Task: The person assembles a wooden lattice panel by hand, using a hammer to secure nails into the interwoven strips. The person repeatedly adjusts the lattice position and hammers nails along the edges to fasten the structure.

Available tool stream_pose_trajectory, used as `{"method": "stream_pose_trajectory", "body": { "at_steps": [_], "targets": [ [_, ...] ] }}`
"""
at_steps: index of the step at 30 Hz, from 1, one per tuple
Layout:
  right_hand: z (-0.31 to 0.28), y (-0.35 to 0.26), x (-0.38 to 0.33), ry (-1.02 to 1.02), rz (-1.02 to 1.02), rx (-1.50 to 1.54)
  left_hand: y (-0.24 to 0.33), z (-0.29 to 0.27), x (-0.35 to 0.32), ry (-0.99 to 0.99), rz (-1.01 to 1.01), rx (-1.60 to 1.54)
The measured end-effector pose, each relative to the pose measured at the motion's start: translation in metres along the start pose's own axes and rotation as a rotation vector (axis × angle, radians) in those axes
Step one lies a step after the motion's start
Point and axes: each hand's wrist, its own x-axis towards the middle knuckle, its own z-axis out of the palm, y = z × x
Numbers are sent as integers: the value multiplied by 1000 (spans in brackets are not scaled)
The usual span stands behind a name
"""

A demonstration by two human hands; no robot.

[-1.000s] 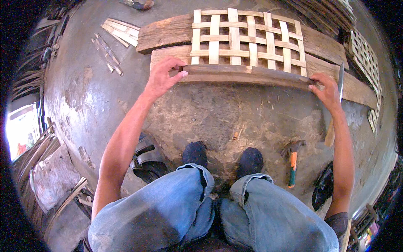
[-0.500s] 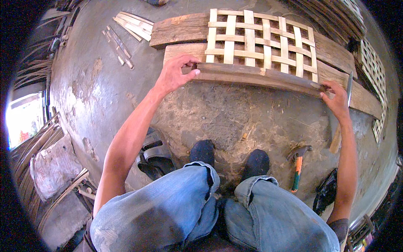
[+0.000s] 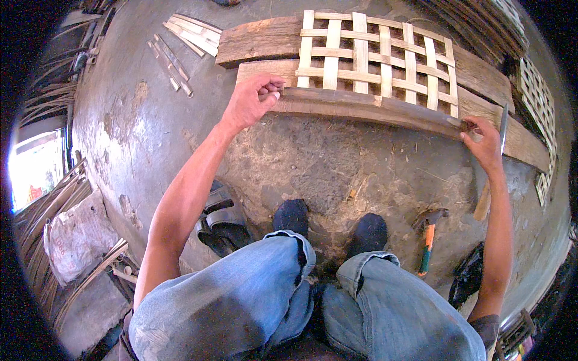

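Observation:
A long brown wooden strip [image 3: 367,108] lies along the near edge of a pale woven lattice panel [image 3: 376,57], which rests on two thick wooden planks [image 3: 259,39]. My left hand [image 3: 251,99] grips the strip's left end, fingers curled over it. My right hand [image 3: 481,141] pinches the strip's right end. I am squatting, knees in blue jeans below, dark shoes [image 3: 292,216] on the concrete floor [image 3: 337,174].
A hammer with an orange and green handle [image 3: 427,240] lies by my right foot. Black sandals [image 3: 220,219] sit at my left. Loose pale slats [image 3: 180,42] lie at upper left. Another lattice panel [image 3: 539,114] stands at right. A white sack [image 3: 75,237] and strip bundles lie at left.
The view has shifted, so the lattice and planks sit slightly further right and lower. Both hands stay on the ends of the strip; the right hand has dropped a little lower.

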Motion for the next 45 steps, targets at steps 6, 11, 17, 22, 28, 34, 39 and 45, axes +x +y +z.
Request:
{"method": "stream_pose_trajectory", "body": {
  "at_steps": [6, 11, 17, 22, 28, 34, 39, 45],
  "targets": [
    [0, 7, -1, 1, -7, -30, 4, 1, 2, -5, 63, 56],
    [0, 9, -1, 4, -25, -15, 8, -1, 1, -21, 44, 87],
    [2, 11, 0, 1, -25, 26, 7, -1, -1, -10, 49, 82],
    [-1, 18, -6, 34, -24, -36, 5, 3, 3, -19, 40, 94],
    [-2, 29, -116, 464, 327, 98, 6, 0, -3, 42, 43, 70],
    [3, 113, -408, 869, 1093, -145, 4, 6, 1, 71, 40, 25],
    [24, 134, -524, 400, 1214, 294, -2, 9, 0, 93, 30, -11],
    [36, 142, -489, 299, 1024, -134, 4, 4, -2, 118, 59, -3]
  ]
}}
